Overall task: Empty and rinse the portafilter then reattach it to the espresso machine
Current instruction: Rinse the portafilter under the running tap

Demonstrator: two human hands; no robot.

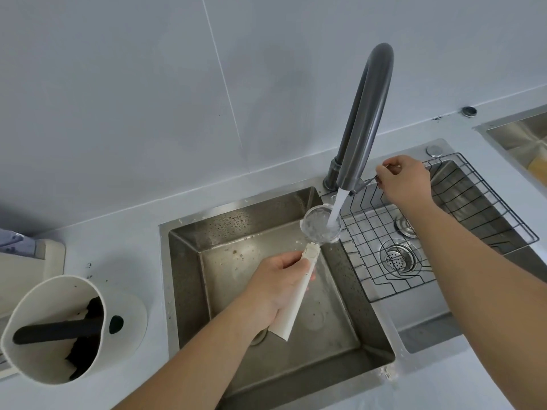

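Note:
The portafilter (321,224) has a cream-white handle and a round metal basket. My left hand (278,287) grips the handle and holds the basket over the left sink basin (207,244). Water pours from the dark grey tap (365,119) straight into the basket, which is full of water. My right hand (404,180) is behind the spout, with its fingers closed on the thin tap lever (365,182). The espresso machine is out of view.
A cream knock box (53,329) with a black bar and dark coffee grounds stands on the counter at the left. A black wire rack (438,232) lies over the right basin, above a drain strainer (398,257). Another sink (521,134) shows at the far right.

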